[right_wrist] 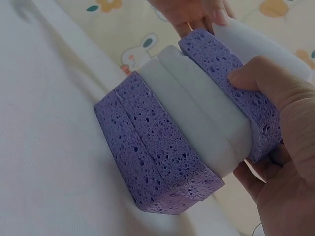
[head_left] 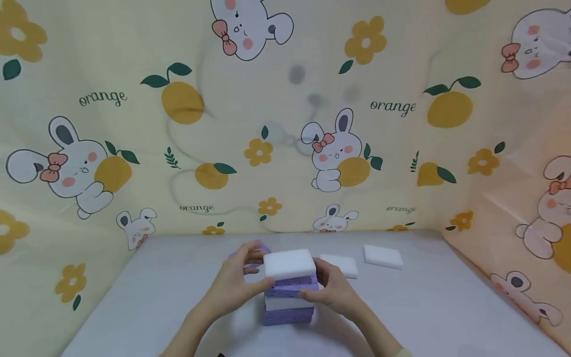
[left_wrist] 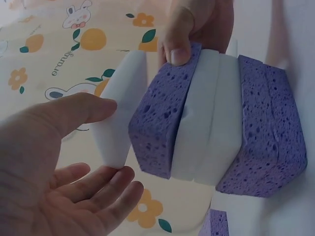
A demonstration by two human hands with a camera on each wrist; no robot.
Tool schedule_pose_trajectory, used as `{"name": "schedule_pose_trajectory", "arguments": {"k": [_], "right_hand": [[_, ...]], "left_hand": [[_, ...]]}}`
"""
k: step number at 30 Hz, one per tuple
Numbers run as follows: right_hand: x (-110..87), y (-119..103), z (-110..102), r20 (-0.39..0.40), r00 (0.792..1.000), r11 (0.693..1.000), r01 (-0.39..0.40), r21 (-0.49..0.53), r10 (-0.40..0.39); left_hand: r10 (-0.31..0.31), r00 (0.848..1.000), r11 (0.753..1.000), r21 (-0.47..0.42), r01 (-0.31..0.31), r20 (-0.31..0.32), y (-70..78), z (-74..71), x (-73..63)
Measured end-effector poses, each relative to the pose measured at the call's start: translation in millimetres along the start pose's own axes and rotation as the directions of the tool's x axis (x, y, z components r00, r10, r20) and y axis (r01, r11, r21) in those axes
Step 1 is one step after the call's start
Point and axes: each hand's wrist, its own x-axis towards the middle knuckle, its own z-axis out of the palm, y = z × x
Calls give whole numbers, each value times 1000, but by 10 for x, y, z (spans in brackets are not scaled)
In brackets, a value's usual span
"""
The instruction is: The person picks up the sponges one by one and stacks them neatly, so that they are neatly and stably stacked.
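Note:
A stack of purple and white sponge blocks stands on the table in front of me. At its base lie two purple sponges (left_wrist: 263, 132), with two white blocks (right_wrist: 192, 103) above them and another purple sponge (left_wrist: 160, 113) on those. My left hand (head_left: 232, 282) pinches a white sponge block (head_left: 289, 264) by its left end, thumb on the near side; it sits tilted, close over the upper purple sponge. My right hand (head_left: 336, 290) grips that upper purple sponge at its right end, the thumb on its near face (right_wrist: 243, 76).
Two more white blocks lie flat at the back right, one close behind my right hand (head_left: 345, 265) and one farther right (head_left: 382, 257). Behind my left hand, a purple sponge (head_left: 264, 246) is partly hidden. A printed curtain (head_left: 276, 188) hangs along the table's back edge.

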Motion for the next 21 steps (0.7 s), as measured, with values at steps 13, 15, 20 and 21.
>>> {"name": "schedule_pose_trajectory", "arguments": {"k": [13, 15, 20, 21], "right_hand": [[5, 15, -7, 8, 1000, 1000, -5, 4, 5], [17, 16, -2, 7, 1000, 1000, -1, 6, 1], [31, 6, 1, 12, 1000, 1000, -1, 8, 1], [31, 3, 1, 14, 1000, 1000, -2, 9, 2]], "left_hand": [[27, 999, 999, 20, -28, 34, -74, 94, 0], [32, 999, 999, 16, -33, 40, -89, 96, 1], [43, 997, 999, -18, -42, 61, -101, 79, 1], [40, 997, 999, -24, -39, 66, -101, 72, -1]]}}
